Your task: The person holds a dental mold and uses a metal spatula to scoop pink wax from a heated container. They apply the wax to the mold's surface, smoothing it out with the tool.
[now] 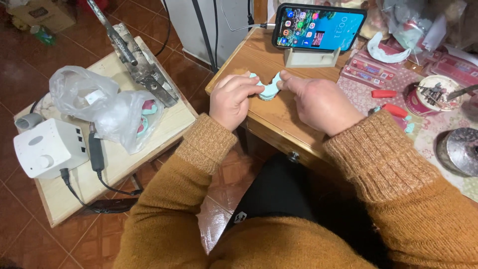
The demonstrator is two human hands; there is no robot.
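A small pale-green U-shaped dental cast (269, 88) rests at the corner of a wooden desk (259, 55). My left hand (232, 98) pinches its left end with curled fingers. Gripping its right end with thumb and fingers is my right hand (318, 102). Both sleeves are mustard knit. The underside of the cast is hidden by my fingers.
A phone (318, 27) on a stand sits behind the cast. Red tools (383, 93), a round tin of burs (433, 94) and a metal lid (459, 149) lie at right. A low side table (124, 159) carries plastic bags (107, 107), a white motor box (47, 147) and a metal press (139, 62).
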